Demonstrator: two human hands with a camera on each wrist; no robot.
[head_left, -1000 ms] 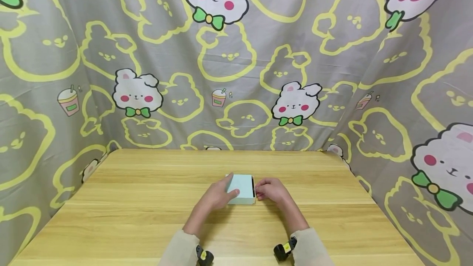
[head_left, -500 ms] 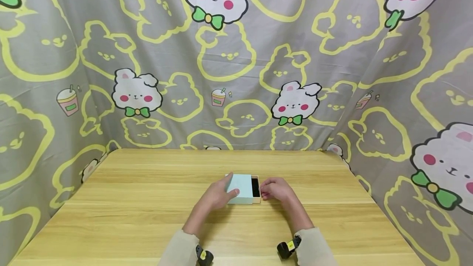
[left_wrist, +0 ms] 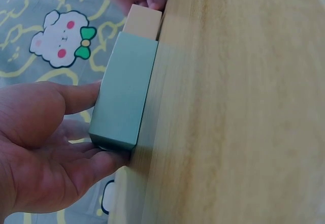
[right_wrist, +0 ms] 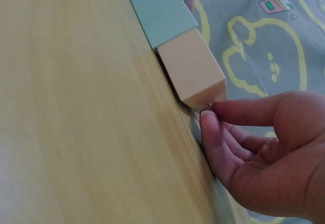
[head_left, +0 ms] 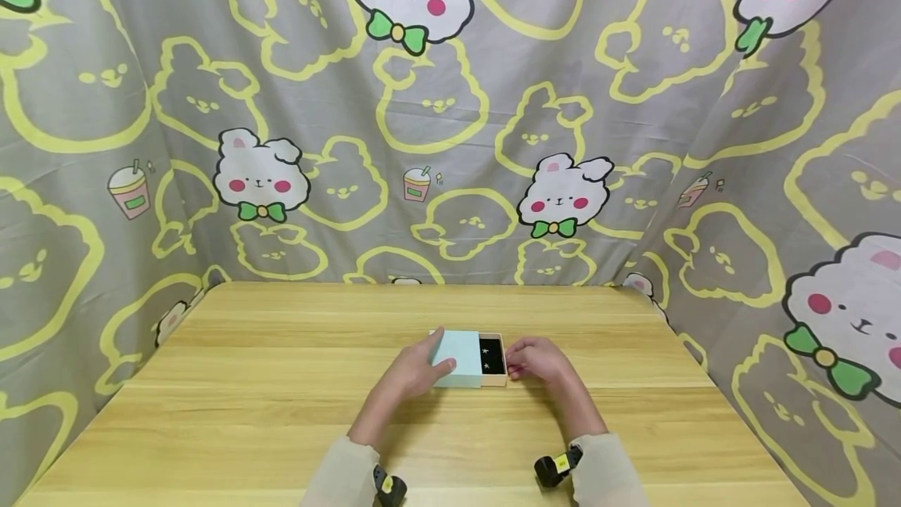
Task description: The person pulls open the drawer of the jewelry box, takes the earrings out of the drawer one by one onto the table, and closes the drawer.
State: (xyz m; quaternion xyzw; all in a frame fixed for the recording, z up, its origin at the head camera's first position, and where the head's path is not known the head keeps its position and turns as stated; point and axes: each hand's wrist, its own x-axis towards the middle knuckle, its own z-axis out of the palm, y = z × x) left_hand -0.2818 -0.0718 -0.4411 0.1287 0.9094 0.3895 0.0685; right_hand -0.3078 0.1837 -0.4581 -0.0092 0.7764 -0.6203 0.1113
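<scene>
A small drawer-style jewelry box lies on the table, with a pale blue sleeve [head_left: 456, 354] and a peach drawer [left_wrist: 143, 22] partly out of its right end. Black lining [head_left: 493, 357] shows inside the drawer, bearing two small star-shaped pieces, probably earrings. My left hand [head_left: 414, 370] grips the sleeve from its left end, thumb and fingers along its sides. At the drawer's end, my right hand [head_left: 538, 358] pinches a small pull [right_wrist: 206, 107] between thumb and fingertip. The rest of the drawer is hidden in the sleeve.
The wooden table [head_left: 281, 413] stretches around the box on all sides. Behind and beside it hangs a grey curtain [head_left: 338, 116] printed with cartoon animals. Each wrist carries a small black camera, such as the right one [head_left: 552, 472].
My right hand has moved to the right, drawing the drawer out of the sleeve. The black lining and the star pieces have come into view. My left hand and the sleeve have stayed in place.
</scene>
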